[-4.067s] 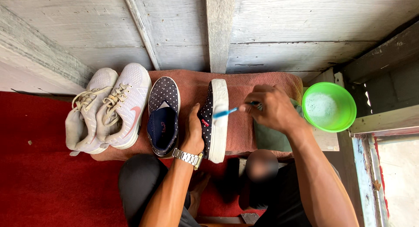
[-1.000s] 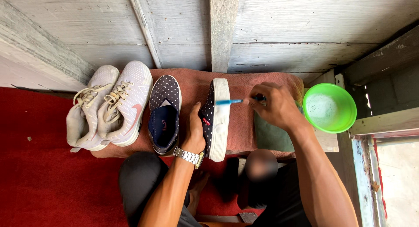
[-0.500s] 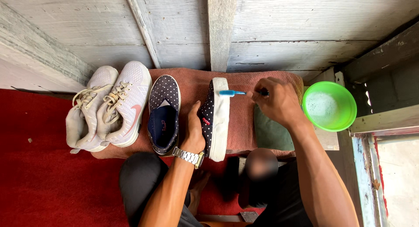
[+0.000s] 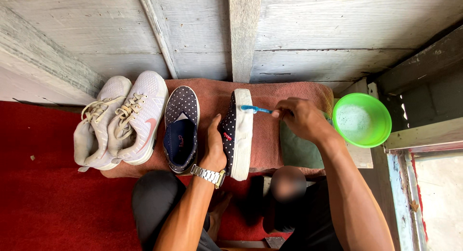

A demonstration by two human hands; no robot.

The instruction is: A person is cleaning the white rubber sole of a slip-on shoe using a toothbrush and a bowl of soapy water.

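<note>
A dark polka-dot slip-on shoe (image 4: 237,134) stands tipped on its side on a reddish towel (image 4: 270,149), its white sole facing right and its toe toward the far wall. A blue toothbrush (image 4: 255,108) lies across the far end of that sole, bristles touching the white rubber near the toe, handle pointing right.
</note>
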